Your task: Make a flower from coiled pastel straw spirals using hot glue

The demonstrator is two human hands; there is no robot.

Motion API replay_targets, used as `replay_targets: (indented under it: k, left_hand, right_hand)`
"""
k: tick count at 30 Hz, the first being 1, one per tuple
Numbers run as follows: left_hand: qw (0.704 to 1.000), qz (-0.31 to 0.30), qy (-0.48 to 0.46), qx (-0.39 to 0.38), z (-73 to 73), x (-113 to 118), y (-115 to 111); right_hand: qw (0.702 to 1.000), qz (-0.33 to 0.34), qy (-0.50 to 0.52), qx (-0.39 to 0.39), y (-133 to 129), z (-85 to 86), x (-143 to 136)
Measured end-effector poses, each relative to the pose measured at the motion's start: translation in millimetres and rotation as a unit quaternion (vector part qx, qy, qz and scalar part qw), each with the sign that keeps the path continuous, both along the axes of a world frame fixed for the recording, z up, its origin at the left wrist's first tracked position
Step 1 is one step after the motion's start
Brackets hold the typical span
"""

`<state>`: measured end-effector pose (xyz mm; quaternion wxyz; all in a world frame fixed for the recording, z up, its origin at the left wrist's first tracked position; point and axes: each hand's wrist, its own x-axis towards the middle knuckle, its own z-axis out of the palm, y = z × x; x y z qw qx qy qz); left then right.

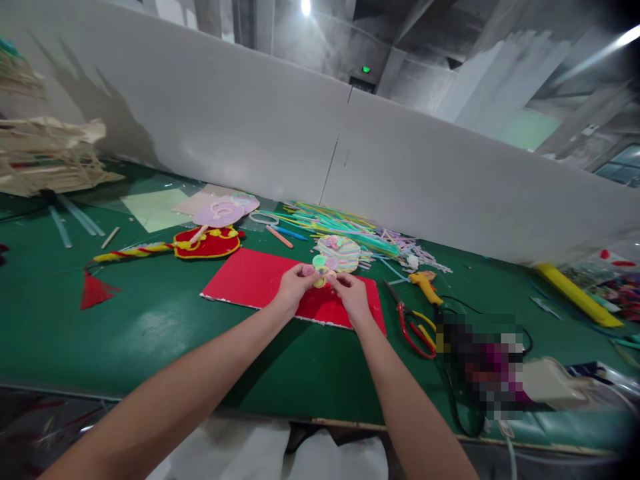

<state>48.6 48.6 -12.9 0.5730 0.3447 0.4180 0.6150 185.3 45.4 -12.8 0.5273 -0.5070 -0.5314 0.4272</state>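
My left hand [296, 283] and my right hand [349, 291] meet over a red board [250, 272], fingers of both closed on a small pastel flower piece [320, 275]. Pink, green and yellow round parts show between the fingertips; its finer detail is too small to make out. Just behind it lies a striped pastel round fan-like piece [345, 252] with small pink flowers on top. To the right of the board are red-handled scissors [413, 327], blades apart, and a yellow glue gun [425, 287].
Pastel strips [340, 227] are heaped along the white partition [250, 120]. A red fan [207, 243] with a twisted handle and red tassel [97, 290] lies left on the green table [145, 340]. Pens [280, 237] and a lilac fan [220, 211] sit behind; a yellow bar [577, 293] is far right.
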Motion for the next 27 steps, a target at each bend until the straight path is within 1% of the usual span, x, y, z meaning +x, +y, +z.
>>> replay_targets:
  k: [5, 10, 16, 24, 27]
  left_hand:
    - [1.000, 0.013, -0.013, -0.003, 1.2, -2.4, 2.6]
    - [1.000, 0.013, -0.020, -0.007, 3.7, -3.0, 2.7]
    - [1.000, 0.009, -0.019, -0.006, 4.5, -3.4, 2.6]
    - [1.000, -0.001, -0.002, 0.000, 0.2, -3.0, 3.1]
    - [1.000, -0.008, 0.001, -0.002, 1.6, -3.1, 2.7]
  right_hand:
    - [1.000, -0.007, 0.012, -0.020, 0.8, 2.9, 1.1]
    - [0.999, 0.006, 0.016, -0.028, -2.5, 7.2, 0.1]
    - [0.999, -0.002, 0.022, -0.040, -2.8, 6.5, 0.5]
    - [0.999, -0.020, 0.024, -0.034, -2.1, 7.0, -0.3]
    - [0.999, -0.020, 0.021, -0.028, -1.9, 7.8, 0.3]
